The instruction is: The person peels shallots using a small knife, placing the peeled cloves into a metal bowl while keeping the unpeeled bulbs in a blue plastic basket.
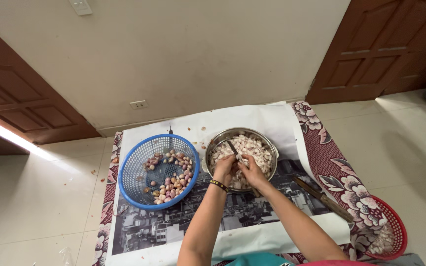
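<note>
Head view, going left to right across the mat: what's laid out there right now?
Blue basket of unpeeled shallots → metal pot of cut pieces, with the left hand and right hand over it, working a small knife → large knife lying on the paper → red basket at the mat's corner.

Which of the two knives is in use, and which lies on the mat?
The small knife above the round metal pot is in use; the large long-bladed knife lies untouched on the mat.
</note>
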